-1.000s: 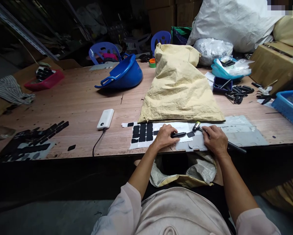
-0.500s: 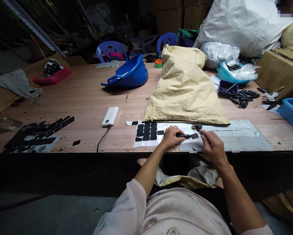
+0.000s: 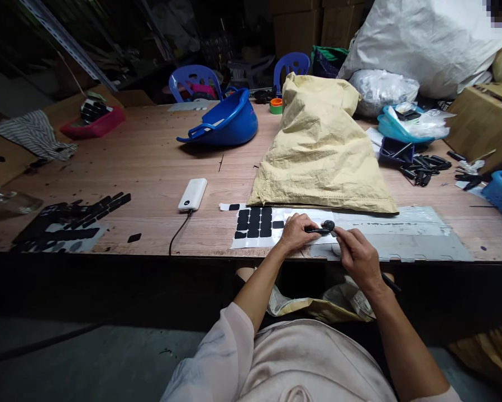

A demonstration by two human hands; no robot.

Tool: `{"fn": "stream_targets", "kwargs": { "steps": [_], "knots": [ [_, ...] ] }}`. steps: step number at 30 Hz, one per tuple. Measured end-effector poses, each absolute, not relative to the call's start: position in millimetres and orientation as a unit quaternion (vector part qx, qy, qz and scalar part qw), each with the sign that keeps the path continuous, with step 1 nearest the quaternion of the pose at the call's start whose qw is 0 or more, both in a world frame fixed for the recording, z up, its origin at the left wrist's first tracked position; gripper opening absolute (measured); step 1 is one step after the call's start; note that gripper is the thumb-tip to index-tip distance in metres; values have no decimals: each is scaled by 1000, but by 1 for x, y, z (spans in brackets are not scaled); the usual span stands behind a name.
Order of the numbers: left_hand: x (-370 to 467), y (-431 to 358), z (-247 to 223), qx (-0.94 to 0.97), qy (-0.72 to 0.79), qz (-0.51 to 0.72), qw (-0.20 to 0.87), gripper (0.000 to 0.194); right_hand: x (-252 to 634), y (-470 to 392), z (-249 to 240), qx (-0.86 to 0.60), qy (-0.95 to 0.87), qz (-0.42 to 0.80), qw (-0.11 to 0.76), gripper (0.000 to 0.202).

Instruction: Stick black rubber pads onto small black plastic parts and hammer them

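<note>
My left hand (image 3: 296,233) lies low over the white sheet, its fingers closed on a slim black rod (image 3: 313,230) that points to the right. In my right hand (image 3: 359,257) is a small hammer (image 3: 329,225) with a dark rounded head. The hammer's head is at the rod's right end; whether they touch I cannot tell. Its dark handle end sticks out behind my wrist. To the left of my left hand, several black rounded patches (image 3: 254,222) sit in rows on the white sheet (image 3: 251,242). One more black patch (image 3: 278,224) lies beside the rows.
A large tan sack (image 3: 324,156) stands just beyond my hands. Farther left are a white power bank (image 3: 192,194) with a cable and a tilted blue basin (image 3: 229,120). Several black rods (image 3: 426,167) are piled at right. More black strips (image 3: 53,223) lie at far left.
My right hand has moved left with the hammer, bringing its head over to the rod's end. The left hand stays about where it was. The view has shifted slightly.
</note>
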State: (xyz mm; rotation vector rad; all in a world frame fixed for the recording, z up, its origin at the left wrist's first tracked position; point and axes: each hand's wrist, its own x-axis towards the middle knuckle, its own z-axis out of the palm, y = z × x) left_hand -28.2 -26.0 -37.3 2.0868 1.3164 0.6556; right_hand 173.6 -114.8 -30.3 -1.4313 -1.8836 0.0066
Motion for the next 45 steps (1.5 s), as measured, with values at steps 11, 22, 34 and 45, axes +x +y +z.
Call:
{"fn": "stream_targets", "kwargs": {
  "steps": [11,22,34,45],
  "knots": [
    [-28,-28,-34,783,499,237,284,15,191,-111,-31,-593,-711,-10,379,32],
    [-28,-29,-34,790,507,210,274,19,258,-74,-52,-613,-727,-153,268,27],
    [-41,-58,-36,828,426,235,279,22,255,-75,-58,-624,-711,-155,284,27],
    [-50,-126,-51,856,390,256,223,37,253,-75,-59,-628,-710,-161,277,27]
  ]
}}
